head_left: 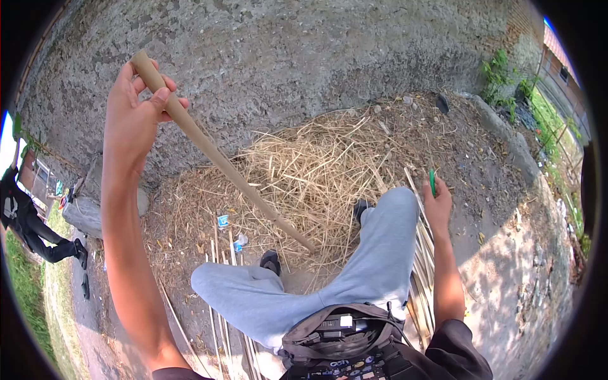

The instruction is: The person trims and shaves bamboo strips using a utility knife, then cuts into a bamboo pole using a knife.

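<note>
A long, pale brown pole [218, 158] slants from the upper left down to the pile of split strips and shavings [304, 164]. Near its upper end, the fingers and thumb of my left hand [142, 95] are wrapped round it. The lower end reaches the pile between my knees. Off to the right, beside my knee, my right hand [437, 201] is closed on a small green object [432, 182], whose kind I cannot make out; the hand is apart from the pole.
A rough wall [285, 57] rises behind the pile. Long thin strips [421, 278] lie beside my right leg, others [221, 304] below my left leg. Blue-and-white litter [222, 221] lies on the ground. A person in dark clothes [31, 221] is at the far left. Stones edge the right side.
</note>
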A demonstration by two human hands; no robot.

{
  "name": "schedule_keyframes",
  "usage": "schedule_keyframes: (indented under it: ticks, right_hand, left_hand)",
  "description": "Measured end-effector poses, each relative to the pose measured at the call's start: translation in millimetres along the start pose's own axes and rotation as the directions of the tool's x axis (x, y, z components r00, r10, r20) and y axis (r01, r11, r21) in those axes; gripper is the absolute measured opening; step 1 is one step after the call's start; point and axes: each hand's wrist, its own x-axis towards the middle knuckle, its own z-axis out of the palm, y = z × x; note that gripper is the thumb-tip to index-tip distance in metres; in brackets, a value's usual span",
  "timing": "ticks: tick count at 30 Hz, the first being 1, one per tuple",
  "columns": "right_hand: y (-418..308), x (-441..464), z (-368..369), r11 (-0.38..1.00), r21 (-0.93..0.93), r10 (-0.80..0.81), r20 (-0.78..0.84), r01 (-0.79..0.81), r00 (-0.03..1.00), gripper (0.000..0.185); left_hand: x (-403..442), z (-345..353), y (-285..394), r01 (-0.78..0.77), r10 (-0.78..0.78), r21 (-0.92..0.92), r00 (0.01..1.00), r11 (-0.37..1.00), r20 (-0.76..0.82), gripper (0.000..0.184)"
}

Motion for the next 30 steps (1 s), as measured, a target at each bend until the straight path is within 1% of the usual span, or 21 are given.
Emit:
schedule_keyframes:
  ticks: [1, 2, 3, 4, 5, 6, 7, 8, 9, 10, 11, 12, 13, 16, 22, 24, 25, 27, 28, 30]
  right_hand:
    - [49.5, -26.9, -10.6, 0.954, -0.295, 0.048, -0.001, -0.046, 0.999, 0.037]
    - [113.8, -57.7, -16.8, 0.833, -0.527, 0.223, 0.047, -0.166, 0.974, 0.04]
    - [170.1, -97.5, -25.9, 0.762, -0.604, 0.397, 0.153, -0.232, 0.905, 0.046]
    - [216.9, -146.3, -32.8, 0.756, -0.608, 0.458, 0.227, -0.243, 0.859, 0.047]
    - [246.9, -190.6, -42.0, 0.734, -0.637, 0.532, 0.323, -0.236, 0.782, 0.047]
    - [259.5, -220.4, -46.6, 0.668, -0.714, 0.663, 0.444, -0.209, 0.603, 0.041]
    - [351.7, -283.4, -47.1, 0.647, -0.762, 0.572, 0.514, 0.034, 0.64, 0.038]
    - [432.4, -338.7, -55.9, 0.784, -0.529, 0.591, 0.477, -0.324, 0.65, 0.036]
    - [387.0, -361.7, -82.5, 0.649, -0.64, 0.752, 0.458, -0.411, 0.474, 0.035]
    - [341.9, -378.6, -105.9, 0.505, -0.701, 0.862, 0.384, -0.504, 0.331, 0.035]
    - [296.4, -381.3, -117.7, 0.411, -0.696, 0.911, 0.332, -0.588, 0.245, 0.034]
    - [277.3, -386.9, -128.3, 0.358, -0.677, 0.932, 0.304, -0.643, 0.199, 0.034]
    - [267.2, -389.5, -136.9, 0.326, -0.656, 0.942, 0.287, -0.68, 0.175, 0.034]
    - [251.3, -385.3, -147.1, 0.306, -0.597, 0.946, 0.278, -0.741, 0.167, 0.032]
    - [239.7, -371.0, -157.3, 0.324, -0.537, 0.941, 0.271, -0.779, 0.205, 0.029]
    - [238.8, -368.5, -157.0, 0.333, -0.533, 0.938, 0.271, -0.778, 0.216, 0.028]
    - [239.1, -367.8, -156.1, 0.335, -0.532, 0.937, 0.273, -0.778, 0.217, 0.028]
    - [238.0, -367.0, -156.3, 0.338, -0.532, 0.936, 0.276, -0.776, 0.218, 0.027]
    - [238.6, -366.5, -154.8, 0.339, -0.533, 0.936, 0.275, -0.775, 0.22, 0.027]
    - [239.2, -367.0, -151.4, 0.339, -0.536, 0.936, 0.275, -0.773, 0.219, 0.026]
  left_hand:
    - [0.4, -1.3, -3.9, -0.001, 0.001, 0.002, 0.999, 1.0, -0.035, 0.036]
    - [0.1, -1.4, -6.6, -0.001, 0.001, 0.007, 0.997, 1.0, -0.073, 0.037]
    - [-0.5, 0.1, -7.2, 0.02, -0.019, 0.008, 0.997, 1.0, -0.073, 0.037]
    - [0.8, 2.3, -6.3, 0.006, -0.004, 0.019, 0.997, 1.0, -0.083, 0.036]
    - [3.5, 4.4, -6.3, -0.012, 0.015, 0.028, 0.995, 1.0, -0.097, 0.035]
    - [5.4, 5.0, -7.7, -0.023, 0.025, 0.024, 0.996, 0.999, -0.085, 0.035]
    - [7.3, 5.5, -7.9, -0.016, 0.019, 0.029, 0.994, 0.999, -0.109, 0.035]
    - [7.8, 7.0, -8.4, -0.031, 0.033, 0.032, 0.995, 0.999, -0.095, 0.035]
    - [7.7, 7.0, -9.8, -0.043, 0.046, 0.039, 0.996, 0.998, -0.08, 0.035]
    - [8.0, 5.5, -11.7, -0.033, 0.038, 0.053, 0.995, 0.998, -0.096, 0.035]
    - [7.9, 4.4, -13.8, -0.042, 0.046, 0.052, 0.996, 0.998, -0.076, 0.037]
    - [8.2, 3.4, -14.9, -0.054, 0.057, 0.049, 0.997, 0.997, -0.053, 0.039]
    - [8.3, 2.6, -15.8, -0.046, 0.05, 0.059, 0.997, 0.997, -0.058, 0.039]
    - [5.8, -0.6, -18.3, -0.015, 0.021, 0.071, 0.996, 0.997, -0.087, 0.04]
    - [1.6, -9.5, -22.2, -0.011, 0.019, 0.076, 0.995, 0.997, -0.1, 0.038]
    - [0.0, -8.0, -19.7, -0.006, 0.014, 0.066, 0.992, 0.998, -0.124, 0.031]
    - [-0.4, -8.4, -19.4, -0.006, 0.016, 0.071, 0.991, 0.997, -0.133, 0.031]
    - [-1.0, -9.2, -20.0, -0.015, 0.022, 0.077, 0.995, 0.997, -0.102, 0.037]
    - [-1.4, -9.4, -19.1, -0.015, 0.024, 0.082, 0.993, 0.997, -0.115, 0.037]
    - [-1.1, -8.7, -16.5, -0.003, 0.012, 0.099, 0.996, 0.995, -0.09, 0.037]
